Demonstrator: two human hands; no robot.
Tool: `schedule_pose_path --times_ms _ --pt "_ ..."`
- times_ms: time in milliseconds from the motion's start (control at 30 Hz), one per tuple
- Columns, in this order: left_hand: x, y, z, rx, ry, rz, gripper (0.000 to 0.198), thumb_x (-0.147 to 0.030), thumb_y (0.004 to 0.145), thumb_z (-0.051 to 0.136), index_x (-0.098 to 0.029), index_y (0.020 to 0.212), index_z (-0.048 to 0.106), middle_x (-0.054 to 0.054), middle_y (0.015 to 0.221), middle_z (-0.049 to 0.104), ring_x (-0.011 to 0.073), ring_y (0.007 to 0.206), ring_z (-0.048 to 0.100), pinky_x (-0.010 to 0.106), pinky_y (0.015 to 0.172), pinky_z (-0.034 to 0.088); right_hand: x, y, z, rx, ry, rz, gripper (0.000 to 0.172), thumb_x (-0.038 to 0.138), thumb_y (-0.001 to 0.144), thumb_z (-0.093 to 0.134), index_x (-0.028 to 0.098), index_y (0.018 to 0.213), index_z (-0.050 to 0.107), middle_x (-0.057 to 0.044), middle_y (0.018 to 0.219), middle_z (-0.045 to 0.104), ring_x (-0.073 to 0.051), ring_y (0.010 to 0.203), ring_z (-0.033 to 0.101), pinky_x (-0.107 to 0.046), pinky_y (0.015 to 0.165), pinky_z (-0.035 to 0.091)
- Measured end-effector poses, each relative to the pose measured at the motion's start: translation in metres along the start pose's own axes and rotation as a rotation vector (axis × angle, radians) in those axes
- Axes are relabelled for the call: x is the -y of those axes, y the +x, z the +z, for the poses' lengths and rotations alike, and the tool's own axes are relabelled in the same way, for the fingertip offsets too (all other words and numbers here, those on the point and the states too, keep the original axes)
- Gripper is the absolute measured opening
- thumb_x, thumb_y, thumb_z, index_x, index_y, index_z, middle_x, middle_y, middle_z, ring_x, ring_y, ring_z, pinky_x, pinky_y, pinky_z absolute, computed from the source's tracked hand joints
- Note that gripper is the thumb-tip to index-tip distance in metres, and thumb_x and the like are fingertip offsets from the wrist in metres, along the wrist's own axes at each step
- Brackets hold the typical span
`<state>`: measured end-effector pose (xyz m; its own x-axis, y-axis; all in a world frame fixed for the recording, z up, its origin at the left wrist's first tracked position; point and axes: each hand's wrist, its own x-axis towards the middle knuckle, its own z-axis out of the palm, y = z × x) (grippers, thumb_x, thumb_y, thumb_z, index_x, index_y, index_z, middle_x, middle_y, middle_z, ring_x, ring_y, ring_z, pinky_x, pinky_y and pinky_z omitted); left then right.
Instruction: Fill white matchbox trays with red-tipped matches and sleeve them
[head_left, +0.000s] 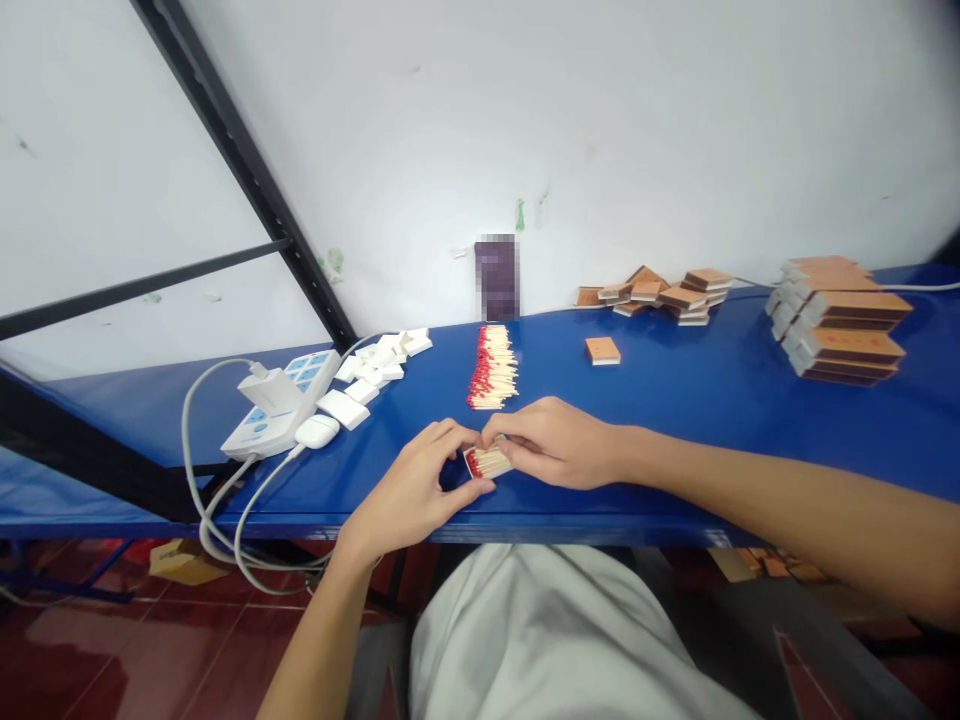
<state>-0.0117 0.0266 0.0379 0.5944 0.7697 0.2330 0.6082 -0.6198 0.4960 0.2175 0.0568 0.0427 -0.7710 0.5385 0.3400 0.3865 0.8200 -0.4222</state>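
Near the front edge of the blue table, a small white matchbox tray (pixel 468 466) lies between my two hands, with red-tipped matches (pixel 487 461) in it. My left hand (pixel 424 483) curves around the tray's left side, thumb at the near edge and fingers at the far edge. From the right, my right hand (pixel 555 442) reaches in with bent fingers at the matches and the tray's right end. Its fingertips partly cover the tray. Just beyond both hands lies a loose pile of red-headed matches (pixel 495 368).
White trays (pixel 364 375) lie in a heap at left, beside a power strip (pixel 289 402) with a charger and cables. One matchbox sleeve (pixel 602 351) lies right of the pile. More orange-brown boxes (pixel 660 292) are heaped by the wall; stacked matchbox packs (pixel 840 320) stand far right.
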Motion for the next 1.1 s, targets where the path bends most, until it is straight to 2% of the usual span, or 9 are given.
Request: schedule_pose_path --times_ms 200,333,533,733,867,1033,1100 --pt "0.001 -0.001 0.001 -0.031 -0.085 0.046 0.019 -0.023 0.090 0.068 -0.023 0.104 0.057 0.001 0.103 0.058 0.0163 0.088 0.052 0.029 0.083 0.042 0.000 0.001 0.000 -0.013 -0.026 0.023 0.018 0.018 0.090 0.046 0.019 0.094 0.063 0.003 0.065 0.057 -0.011 0.055 0.045 -0.025 0.059 0.029" --pt "0.000 -0.001 0.000 -0.048 -0.104 0.061 0.015 -0.017 0.090 0.066 -0.022 0.100 0.055 0.001 0.102 0.056 0.0153 0.088 0.051 0.028 0.083 0.042 0.000 0.000 0.001 -0.021 -0.032 0.032 0.017 0.018 0.088 0.047 0.019 0.091 0.064 0.002 0.068 0.061 -0.010 0.057 0.047 -0.024 0.059 0.029" --pt "0.000 -0.001 0.000 -0.049 -0.100 0.055 0.012 -0.020 0.090 0.066 -0.022 0.097 0.057 0.001 0.103 0.056 0.0153 0.089 0.053 0.028 0.083 0.043 0.001 -0.001 0.003 -0.005 -0.041 0.051 0.015 0.024 0.087 0.053 0.018 0.076 0.061 0.002 0.063 0.059 -0.010 0.056 0.047 -0.024 0.058 0.029" --pt "-0.001 -0.001 0.000 -0.048 -0.076 0.050 0.011 -0.022 0.091 0.065 -0.022 0.099 0.058 0.002 0.103 0.059 0.0169 0.089 0.055 0.030 0.084 0.045 0.002 0.000 0.002 -0.001 -0.002 0.036 0.011 0.024 0.084 0.056 0.018 0.077 0.062 0.003 0.063 0.059 -0.008 0.054 0.046 -0.022 0.058 0.030" --pt "0.000 -0.001 0.002 -0.045 -0.033 0.046 0.018 -0.028 0.091 0.066 -0.024 0.107 0.059 0.002 0.106 0.061 0.0188 0.095 0.056 0.032 0.088 0.045 0.003 0.001 0.002 0.002 -0.021 0.050 0.011 0.023 0.085 0.055 0.018 0.079 0.062 0.004 0.062 0.058 -0.008 0.054 0.046 -0.022 0.058 0.030" --pt "0.000 -0.001 -0.001 -0.046 -0.012 0.015 0.026 -0.030 0.088 0.069 -0.025 0.111 0.058 0.004 0.114 0.056 0.0201 0.103 0.055 0.033 0.091 0.045 -0.004 0.004 0.002 -0.099 -0.142 0.167 0.013 0.021 0.087 0.050 0.019 0.081 0.062 0.003 0.062 0.058 -0.010 0.053 0.045 -0.024 0.057 0.027" --pt "-0.005 -0.003 -0.002 -0.118 -0.024 0.001 0.030 -0.031 0.086 0.070 -0.024 0.111 0.058 0.006 0.116 0.052 0.0207 0.104 0.054 0.033 0.090 0.046 -0.009 0.005 0.002 -0.134 -0.200 0.249 0.015 0.022 0.088 0.049 0.019 0.089 0.064 0.003 0.062 0.058 -0.011 0.054 0.046 -0.025 0.058 0.027"
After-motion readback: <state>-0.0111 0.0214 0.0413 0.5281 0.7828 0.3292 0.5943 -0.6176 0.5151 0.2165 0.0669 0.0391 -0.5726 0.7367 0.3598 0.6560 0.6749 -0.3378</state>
